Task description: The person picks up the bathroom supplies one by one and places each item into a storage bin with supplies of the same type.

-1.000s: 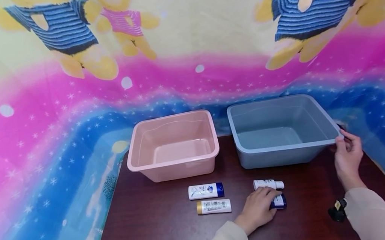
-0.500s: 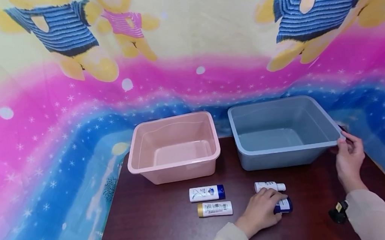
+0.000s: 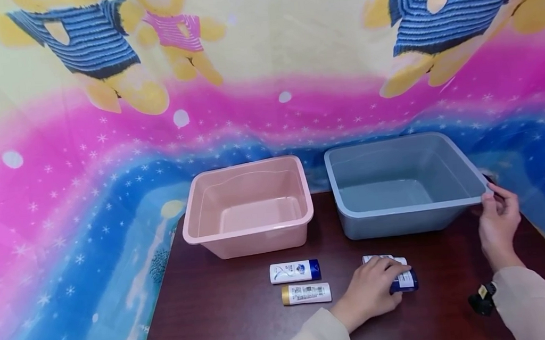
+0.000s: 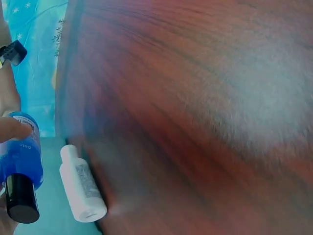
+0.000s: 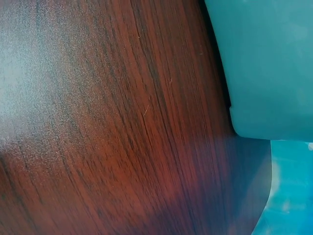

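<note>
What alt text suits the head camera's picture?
A left hand grips a blue bottle at a brown table; the right hand holds a grey basin by the rim. A blue-capped bottle and a gold-capped bottle lie near a pink basin.

Behind my table (image 3: 218, 329), a cloth backdrop (image 3: 268, 111) shows a blue-shirted teddy bear (image 3: 94, 45) at upper left and its twin (image 3: 443, 18) at upper right. Mid-frame I see a pink plastic basin (image 3: 254, 242); below it lie a blue-capped white bottle (image 3: 285, 272) and a gold-capped one (image 3: 308, 293).
</note>
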`<control>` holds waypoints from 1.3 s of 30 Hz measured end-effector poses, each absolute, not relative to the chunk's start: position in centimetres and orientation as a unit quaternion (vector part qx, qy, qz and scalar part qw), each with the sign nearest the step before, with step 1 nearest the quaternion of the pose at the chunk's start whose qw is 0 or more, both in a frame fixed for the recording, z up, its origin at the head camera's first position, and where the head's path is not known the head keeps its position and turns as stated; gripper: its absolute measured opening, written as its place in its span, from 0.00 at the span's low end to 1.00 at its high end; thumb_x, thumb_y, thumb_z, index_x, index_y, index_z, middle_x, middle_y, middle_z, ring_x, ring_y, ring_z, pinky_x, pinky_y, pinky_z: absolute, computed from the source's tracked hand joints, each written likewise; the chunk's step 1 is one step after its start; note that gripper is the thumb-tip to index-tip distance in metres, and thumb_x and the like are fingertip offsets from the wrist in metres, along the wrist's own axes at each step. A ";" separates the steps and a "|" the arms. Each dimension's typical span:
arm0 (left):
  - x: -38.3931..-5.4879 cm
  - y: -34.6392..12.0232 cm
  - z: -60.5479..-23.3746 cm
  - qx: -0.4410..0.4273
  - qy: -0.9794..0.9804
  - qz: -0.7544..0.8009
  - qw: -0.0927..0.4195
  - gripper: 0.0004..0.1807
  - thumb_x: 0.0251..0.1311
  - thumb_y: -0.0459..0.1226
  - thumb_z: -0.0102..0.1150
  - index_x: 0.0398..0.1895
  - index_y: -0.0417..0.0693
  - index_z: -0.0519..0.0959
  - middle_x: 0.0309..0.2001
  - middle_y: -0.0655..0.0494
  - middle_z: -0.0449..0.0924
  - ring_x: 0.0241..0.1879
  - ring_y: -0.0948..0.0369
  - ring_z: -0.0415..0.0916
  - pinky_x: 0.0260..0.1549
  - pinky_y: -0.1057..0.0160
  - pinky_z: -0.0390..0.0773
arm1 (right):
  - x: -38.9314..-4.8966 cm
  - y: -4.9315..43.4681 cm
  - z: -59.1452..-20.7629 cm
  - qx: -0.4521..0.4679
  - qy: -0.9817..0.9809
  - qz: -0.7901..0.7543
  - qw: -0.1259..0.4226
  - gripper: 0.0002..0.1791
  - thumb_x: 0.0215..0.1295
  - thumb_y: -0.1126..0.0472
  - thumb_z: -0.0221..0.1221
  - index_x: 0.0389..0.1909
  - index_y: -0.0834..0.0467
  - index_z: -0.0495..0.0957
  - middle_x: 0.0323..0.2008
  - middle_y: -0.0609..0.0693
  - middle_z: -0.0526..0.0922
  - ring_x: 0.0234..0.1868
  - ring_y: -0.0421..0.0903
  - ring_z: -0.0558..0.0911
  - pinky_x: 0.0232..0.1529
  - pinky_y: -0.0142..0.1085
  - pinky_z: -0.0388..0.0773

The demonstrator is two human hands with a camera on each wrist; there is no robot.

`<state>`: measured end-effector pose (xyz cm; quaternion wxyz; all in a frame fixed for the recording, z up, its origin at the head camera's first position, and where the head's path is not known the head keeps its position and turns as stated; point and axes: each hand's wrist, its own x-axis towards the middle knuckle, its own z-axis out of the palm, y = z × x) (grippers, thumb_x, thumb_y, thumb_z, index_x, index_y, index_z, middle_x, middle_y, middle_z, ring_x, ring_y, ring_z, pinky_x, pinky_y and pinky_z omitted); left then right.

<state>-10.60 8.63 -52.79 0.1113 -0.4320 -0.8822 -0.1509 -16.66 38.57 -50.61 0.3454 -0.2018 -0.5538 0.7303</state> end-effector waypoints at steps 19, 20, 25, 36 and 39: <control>-10.4 6.7 -50.1 -0.441 -0.874 -0.176 0.103 0.31 0.56 0.48 0.69 0.65 0.63 0.74 0.58 0.67 0.74 0.55 0.69 0.69 0.56 0.76 0.68 | -16.7 38.5 -50.8 -0.205 -0.559 0.724 0.348 0.14 0.72 0.67 0.55 0.56 0.56 0.77 0.45 0.46 0.78 0.40 0.35 0.77 0.30 0.21 0.76; -10.5 6.6 -49.8 -0.445 -0.872 -0.174 0.103 0.31 0.56 0.48 0.69 0.65 0.63 0.74 0.58 0.67 0.74 0.54 0.70 0.69 0.54 0.76 0.68 | -16.6 38.4 -50.8 -0.204 -0.558 0.725 0.347 0.14 0.72 0.67 0.55 0.56 0.56 0.77 0.45 0.46 0.78 0.40 0.35 0.78 0.31 0.21 0.76; -10.7 6.0 -48.9 -0.458 -0.868 -0.166 0.094 0.31 0.57 0.48 0.68 0.66 0.63 0.74 0.59 0.67 0.74 0.54 0.70 0.69 0.54 0.77 0.68 | -16.8 38.3 -51.1 -0.190 -0.558 0.722 0.363 0.15 0.71 0.67 0.57 0.56 0.57 0.77 0.43 0.47 0.80 0.39 0.36 0.78 0.30 0.22 0.76; -10.8 6.3 -47.3 -0.464 -0.864 -0.169 0.092 0.31 0.57 0.48 0.68 0.66 0.63 0.74 0.58 0.68 0.74 0.55 0.71 0.68 0.54 0.78 0.67 | -16.9 38.5 -50.9 -0.167 -0.554 0.722 0.379 0.16 0.69 0.65 0.60 0.56 0.59 0.78 0.44 0.49 0.79 0.38 0.37 0.78 0.29 0.22 0.76; -10.8 6.3 -46.9 -0.461 -0.866 -0.172 0.085 0.31 0.57 0.48 0.69 0.66 0.64 0.74 0.58 0.68 0.74 0.55 0.71 0.68 0.54 0.77 0.68 | -16.9 38.5 -51.0 -0.164 -0.552 0.724 0.380 0.16 0.68 0.65 0.60 0.56 0.60 0.78 0.43 0.49 0.80 0.38 0.37 0.78 0.30 0.22 0.76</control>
